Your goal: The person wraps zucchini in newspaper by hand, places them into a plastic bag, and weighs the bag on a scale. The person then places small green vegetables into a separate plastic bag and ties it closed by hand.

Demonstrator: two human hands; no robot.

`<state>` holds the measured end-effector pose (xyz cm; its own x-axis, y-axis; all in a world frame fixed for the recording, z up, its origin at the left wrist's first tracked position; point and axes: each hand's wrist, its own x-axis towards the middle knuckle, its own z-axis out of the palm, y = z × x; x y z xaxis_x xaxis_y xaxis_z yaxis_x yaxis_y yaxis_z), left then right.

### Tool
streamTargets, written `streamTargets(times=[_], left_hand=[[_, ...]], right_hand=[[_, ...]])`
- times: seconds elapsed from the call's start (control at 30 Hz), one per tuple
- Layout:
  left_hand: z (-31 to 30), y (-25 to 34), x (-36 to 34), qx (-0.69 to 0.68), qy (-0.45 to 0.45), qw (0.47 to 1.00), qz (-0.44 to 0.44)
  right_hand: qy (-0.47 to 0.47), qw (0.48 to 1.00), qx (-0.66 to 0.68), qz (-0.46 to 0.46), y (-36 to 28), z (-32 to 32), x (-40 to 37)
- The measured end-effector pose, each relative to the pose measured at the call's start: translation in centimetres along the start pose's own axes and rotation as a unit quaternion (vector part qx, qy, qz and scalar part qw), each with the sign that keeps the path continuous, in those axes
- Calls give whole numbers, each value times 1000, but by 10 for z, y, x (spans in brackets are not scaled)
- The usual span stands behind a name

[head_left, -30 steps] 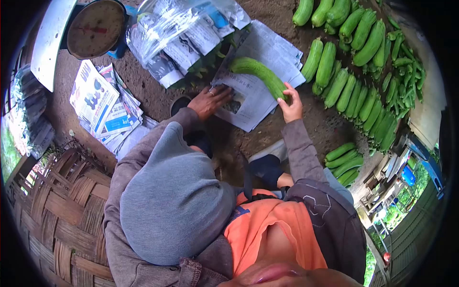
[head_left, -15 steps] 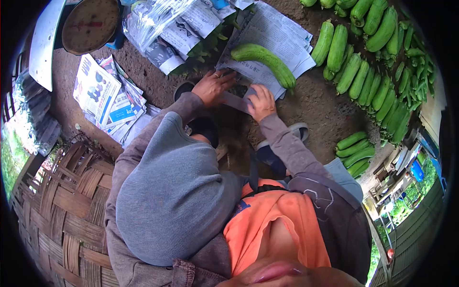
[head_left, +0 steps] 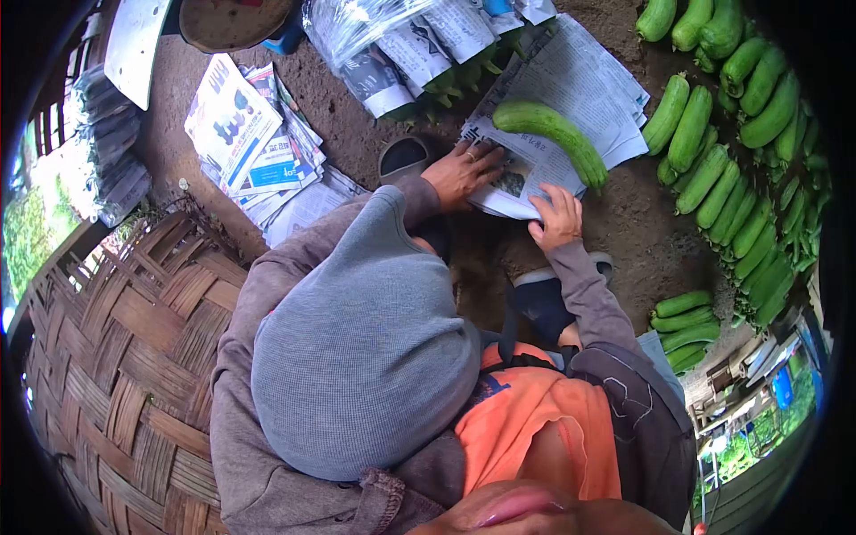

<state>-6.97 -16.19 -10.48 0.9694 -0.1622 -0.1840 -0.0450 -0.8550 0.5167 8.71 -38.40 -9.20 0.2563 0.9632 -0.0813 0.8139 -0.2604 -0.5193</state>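
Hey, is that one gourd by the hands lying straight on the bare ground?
No, the gourd lies on top of the spread newspaper.

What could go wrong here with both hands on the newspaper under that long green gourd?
1. The gourd lies loose and slanted, its end at the edge of the newspaper; lifting the near side could roll it onto the dirt.
2. The left hand presses flat while the right hand grips the near edge, so the thin sheet might tear.
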Motion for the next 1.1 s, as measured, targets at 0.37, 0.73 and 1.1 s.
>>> streamTargets(times=[0.37,0.73,1.1], left_hand=[[-1,-5,-2,-61,2,998,10],[-14,0,4,-67,5,997,28],[-35,0,10,16,78,993,84]], right_hand=[[-126,976,139,107,2,-16,-2],[-172,958,69,219,-6,-18,17],[68,986,-5,154,65,-30,74]])
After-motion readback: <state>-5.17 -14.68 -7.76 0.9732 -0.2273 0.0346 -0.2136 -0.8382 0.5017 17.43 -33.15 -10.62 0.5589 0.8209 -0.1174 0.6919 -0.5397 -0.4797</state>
